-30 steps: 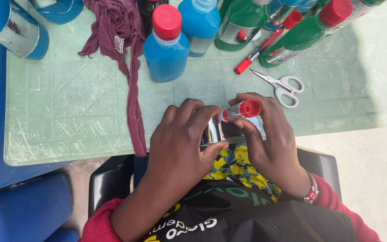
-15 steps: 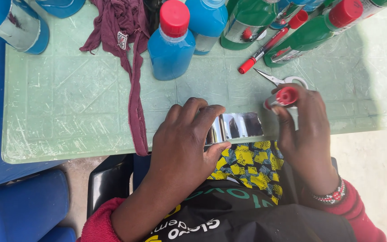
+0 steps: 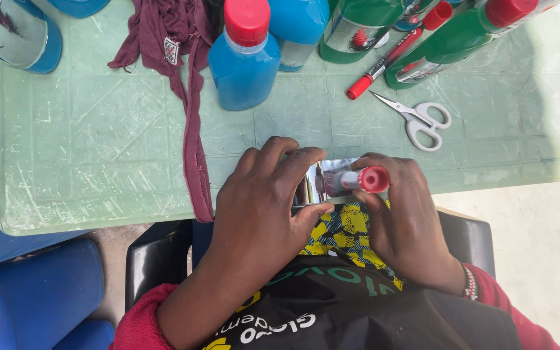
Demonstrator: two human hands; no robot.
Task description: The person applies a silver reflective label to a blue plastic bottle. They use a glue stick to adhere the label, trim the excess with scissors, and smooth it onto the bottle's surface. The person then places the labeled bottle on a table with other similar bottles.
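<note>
My left hand grips a small shiny silver sheet at the near edge of the green table, fingers curled over its left part. My right hand holds a small tube with a red round end and presses it against the sheet's right side. Both hands hover over my lap, where yellow patterned cloth and a black apron show. The tube's body is mostly hidden by my fingers.
White-handled scissors and a red marker lie beyond my right hand. A blue bottle with a red cap, green bottles and a maroon cloth sit at the back. A blue container stands lower left.
Half a second ago my right hand was out by the scissors with the red-ended tube; it has come back to the silver sheet. The left hand has stayed on the sheet.
</note>
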